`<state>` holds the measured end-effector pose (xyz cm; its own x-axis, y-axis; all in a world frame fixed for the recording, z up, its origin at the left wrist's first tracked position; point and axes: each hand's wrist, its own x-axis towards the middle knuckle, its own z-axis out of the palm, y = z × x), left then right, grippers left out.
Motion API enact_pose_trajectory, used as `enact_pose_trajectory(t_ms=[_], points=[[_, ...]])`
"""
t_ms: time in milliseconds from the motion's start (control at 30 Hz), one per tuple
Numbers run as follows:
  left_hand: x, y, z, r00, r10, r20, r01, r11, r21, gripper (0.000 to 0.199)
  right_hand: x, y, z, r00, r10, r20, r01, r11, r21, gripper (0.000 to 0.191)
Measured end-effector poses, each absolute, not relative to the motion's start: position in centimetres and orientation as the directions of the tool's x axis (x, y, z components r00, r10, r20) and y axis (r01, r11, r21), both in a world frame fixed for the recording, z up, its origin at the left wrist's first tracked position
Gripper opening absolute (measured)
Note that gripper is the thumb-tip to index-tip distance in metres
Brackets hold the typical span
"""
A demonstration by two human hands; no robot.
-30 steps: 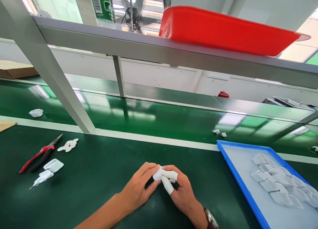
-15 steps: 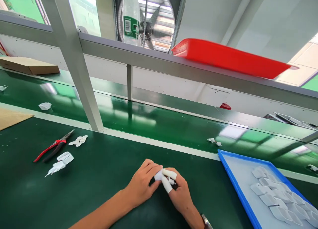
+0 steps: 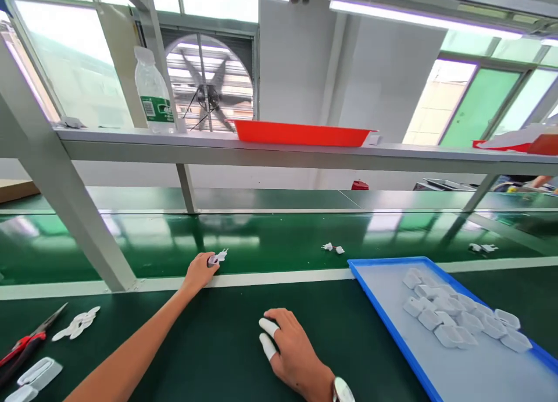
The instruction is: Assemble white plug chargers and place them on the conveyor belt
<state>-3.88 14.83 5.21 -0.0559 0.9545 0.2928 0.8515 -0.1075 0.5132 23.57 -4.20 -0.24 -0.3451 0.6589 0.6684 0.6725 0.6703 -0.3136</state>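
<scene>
My left hand (image 3: 199, 273) reaches out over the near edge of the green conveyor belt (image 3: 279, 233). Its fingers pinch a small white plug-like part (image 3: 220, 256), whose far end pokes out to the right. My right hand (image 3: 293, 355) is just above the dark green tabletop (image 3: 226, 338), holding nothing, its fingers bent and apart. White finger cots cover its thumb and index finger. To its right is a blue-rimmed tray (image 3: 379, 309) with several white plastic shells (image 3: 451, 312) in it.
Red-handled pliers (image 3: 30, 341), flat white pieces (image 3: 77, 324) and a white plastic part (image 3: 40, 374) lie at left. More white parts (image 3: 333, 248) sit on the belt. A slanted metal post (image 3: 82, 210) and a shelf with a bottle (image 3: 153, 93) and red tray (image 3: 303, 133) stand ahead.
My hands were together on a white part; now they are apart. The left has gone forward to the belt with the part, and the right has let go. The camera view has tilted up and turned right.
</scene>
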Motion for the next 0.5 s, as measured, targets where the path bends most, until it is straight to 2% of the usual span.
enact_pose_trajectory(t_ms=[100, 200, 267, 300, 400, 500], points=[[-4.5, 14.0, 4.8, -0.121, 0.944, 0.307, 0.874, -0.045, 0.483, 0.050, 23.4, -4.3, -0.2, -0.364, 0.674, 0.643, 0.694, 0.657, -0.297, 0.027], [-3.9, 11.2, 3.4, -0.141, 0.900, 0.412, 0.885, -0.072, 0.459, 0.069, 23.5, -4.2, 0.1, -0.397, 0.695, 0.599, 0.730, 0.635, -0.253, 0.022], [-3.1, 9.0, 2.0, -0.049, 0.826, 0.561, 0.863, -0.248, 0.440, 0.066, 23.6, -4.0, 0.3, -0.424, 0.711, 0.562, 0.756, 0.619, -0.212, 0.020], [-2.7, 8.0, 1.1, 0.005, 0.806, 0.592, 0.838, -0.326, 0.438, 0.064, 23.7, -3.9, 0.4, -0.430, 0.718, 0.548, 0.770, 0.608, -0.192, 0.020], [-1.9, 5.8, -1.4, 0.241, 0.767, 0.595, 0.724, -0.550, 0.416, 0.050, 24.5, -3.2, 1.1, -0.406, 0.764, 0.502, 0.832, 0.536, -0.142, 0.025], [-2.2, 5.5, -3.4, 0.378, 0.691, 0.616, 0.617, -0.684, 0.390, 0.038, 27.6, -2.7, 3.0, -0.278, 0.880, 0.384, 0.941, 0.330, -0.074, 0.029]])
